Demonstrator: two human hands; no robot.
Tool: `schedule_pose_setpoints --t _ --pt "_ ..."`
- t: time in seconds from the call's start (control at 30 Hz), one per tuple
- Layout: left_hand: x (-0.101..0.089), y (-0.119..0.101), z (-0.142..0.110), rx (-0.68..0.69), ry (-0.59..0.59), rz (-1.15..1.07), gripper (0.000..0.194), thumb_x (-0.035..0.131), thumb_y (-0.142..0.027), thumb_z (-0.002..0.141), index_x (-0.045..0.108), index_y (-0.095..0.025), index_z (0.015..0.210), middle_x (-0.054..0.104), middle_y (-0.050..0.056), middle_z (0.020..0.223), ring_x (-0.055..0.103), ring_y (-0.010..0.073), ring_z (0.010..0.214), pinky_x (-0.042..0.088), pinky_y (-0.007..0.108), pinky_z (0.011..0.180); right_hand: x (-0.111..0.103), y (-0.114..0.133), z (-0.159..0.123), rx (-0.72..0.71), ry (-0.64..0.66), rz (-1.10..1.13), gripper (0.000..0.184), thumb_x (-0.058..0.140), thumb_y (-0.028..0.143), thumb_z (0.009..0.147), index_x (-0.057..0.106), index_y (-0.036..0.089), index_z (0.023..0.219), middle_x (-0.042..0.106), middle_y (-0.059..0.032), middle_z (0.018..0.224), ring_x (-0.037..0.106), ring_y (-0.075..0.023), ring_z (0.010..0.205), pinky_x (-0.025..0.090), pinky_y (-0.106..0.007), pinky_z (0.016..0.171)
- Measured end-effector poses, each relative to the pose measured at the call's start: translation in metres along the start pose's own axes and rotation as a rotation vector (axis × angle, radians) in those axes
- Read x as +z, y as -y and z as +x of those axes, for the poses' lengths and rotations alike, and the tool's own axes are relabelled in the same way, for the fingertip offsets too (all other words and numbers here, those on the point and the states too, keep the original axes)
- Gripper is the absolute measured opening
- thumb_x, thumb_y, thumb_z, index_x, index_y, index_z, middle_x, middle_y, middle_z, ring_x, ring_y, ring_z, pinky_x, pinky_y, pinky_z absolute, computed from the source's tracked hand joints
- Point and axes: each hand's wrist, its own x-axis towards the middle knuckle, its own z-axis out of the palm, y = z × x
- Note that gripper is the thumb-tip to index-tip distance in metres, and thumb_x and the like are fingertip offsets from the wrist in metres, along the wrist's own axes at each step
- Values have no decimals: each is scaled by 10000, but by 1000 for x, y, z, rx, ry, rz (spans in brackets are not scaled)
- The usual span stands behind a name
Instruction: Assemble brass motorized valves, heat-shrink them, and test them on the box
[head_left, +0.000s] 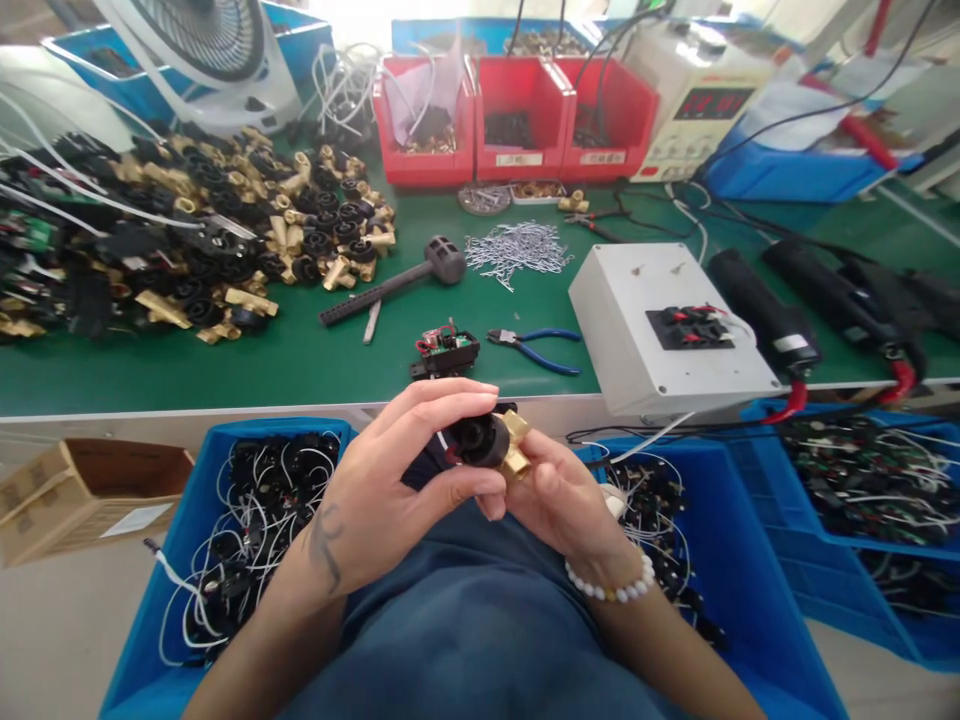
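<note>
Over my lap, just below the bench edge, both hands hold one brass valve with a black coil (491, 443). My left hand (390, 480) wraps its fingers and thumb round the black coil part. My right hand (559, 495), with a white bead bracelet at the wrist, grips the brass fitting from below. A small green circuit board with red wires (445, 352) lies on the green bench (300, 360) straight ahead of my hands, next to blue-handled pliers (534, 345).
A big heap of brass-and-black valves (225, 240) fills the left of the bench. A black mallet (405, 278), metal clips (517, 250), red bins (517, 120) and a white test box (660, 320) stand beyond. Blue crates of wired parts (247, 520) flank my knees.
</note>
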Motion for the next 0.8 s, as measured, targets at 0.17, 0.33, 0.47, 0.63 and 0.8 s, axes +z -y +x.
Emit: schedule_pose_setpoints --t 0.17,0.33,0.47,0.63,0.8 --pt "4 -3 -1 -29 -32 -50 513 806 -198 880 638 -311 1351 666 2 1332 610 135 1269 480 203 1099 -1 -8 -2 -88 -16 -112 389 780 358 908 680 318 1282 704 -15 1054 647 -106 812 568 -220 761" --pt "8 -4 -2 -63 -53 -76 531 823 -198 863 639 -313 1347 666 -4 1330 601 143 1275 473 226 1104 -2 -7 -4 -196 -70 -244 442 802 277 888 683 377 1301 711 10 1173 655 -118 1010 564 -221 894" --pt "8 -6 -2 -51 -45 -87 512 808 -173 871 644 -301 1339 673 0 1323 602 142 1267 472 228 1099 -2 -5 -4 -214 -88 -289 456 817 262 873 677 379 1291 708 20 1144 656 -114 974 575 -221 858" --pt "7 -9 -2 -12 -38 -92 509 810 -158 863 645 -297 1324 683 14 1286 618 155 1233 493 251 1075 -2 -6 -3 -174 -102 -303 482 860 365 826 673 341 1270 695 3 1087 649 -125 905 586 -247 808" --pt "6 -12 -2 -43 -34 -119 443 798 -197 878 657 -281 1289 676 30 1284 615 173 1228 490 279 1081 1 -5 -5 -137 -152 -422 563 847 494 813 636 286 1292 702 -33 1116 677 -159 893 609 -317 817"
